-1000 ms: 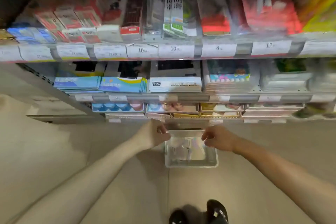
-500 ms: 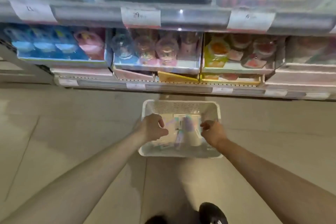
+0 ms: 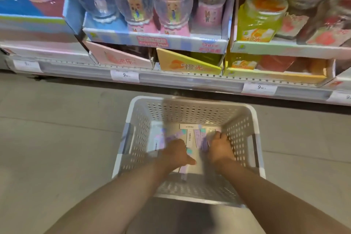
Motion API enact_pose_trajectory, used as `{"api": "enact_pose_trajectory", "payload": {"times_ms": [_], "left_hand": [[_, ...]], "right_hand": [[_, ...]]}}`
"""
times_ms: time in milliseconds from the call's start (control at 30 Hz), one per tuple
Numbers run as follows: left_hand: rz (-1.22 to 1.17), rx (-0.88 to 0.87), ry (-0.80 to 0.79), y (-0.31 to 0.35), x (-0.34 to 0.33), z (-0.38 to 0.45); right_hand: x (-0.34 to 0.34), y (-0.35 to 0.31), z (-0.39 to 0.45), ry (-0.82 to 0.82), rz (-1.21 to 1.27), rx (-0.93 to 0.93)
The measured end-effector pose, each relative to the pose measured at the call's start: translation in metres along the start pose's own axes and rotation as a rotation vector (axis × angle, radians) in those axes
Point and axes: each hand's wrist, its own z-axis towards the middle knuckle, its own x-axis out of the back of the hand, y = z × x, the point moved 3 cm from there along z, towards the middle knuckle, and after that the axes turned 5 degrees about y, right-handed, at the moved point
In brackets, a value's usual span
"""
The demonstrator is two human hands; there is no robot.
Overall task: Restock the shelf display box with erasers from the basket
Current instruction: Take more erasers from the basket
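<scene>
A white perforated basket (image 3: 191, 99) stands on the floor in front of the bottom shelf. Several long eraser packs (image 3: 197, 137), pastel purple and white, lie flat on its bottom. Both my hands are down inside the basket. My left hand (image 3: 175, 153) rests palm-down on the packs at the left, thumb pointing right, its fingers blurred. My right hand (image 3: 220, 148) is at the right, fingers curled over the ends of the purple packs. Which shelf display box takes the erasers cannot be told from here.
The lowest shelf rail (image 3: 190, 80) with price tags runs just beyond the basket. On it stand a pink display box (image 3: 117, 57) and a yellow one (image 3: 186, 64), with snow-globe toys (image 3: 171, 7) and jars (image 3: 262, 15) above. Grey tiled floor (image 3: 57, 138) surrounds the basket.
The view has dropped and come closer to the basket. Both hands have gone from the basket's rim down inside it onto the eraser packs.
</scene>
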Motion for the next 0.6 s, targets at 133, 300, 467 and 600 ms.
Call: {"api": "enact_pose_trajectory", "payload": {"times_ms": [133,300,467,600], "left_hand": [[0.15,0.011,0.025,0.003,-0.02,0.007],[0.298,-0.014,0.02,0.008,-0.026,0.015],[0.225,0.017,-0.049,0.008,-0.023,0.014],[0.103,0.033,0.014,0.006,-0.011,0.02]], "right_hand": [[0.001,-0.004,0.008,0.074,-0.139,0.089],[-0.004,-0.008,0.017,0.045,-0.099,-0.04],[-0.015,-0.011,0.013,0.027,-0.131,-0.086],[-0.014,-0.01,0.01,0.063,-0.13,-0.028]]}}
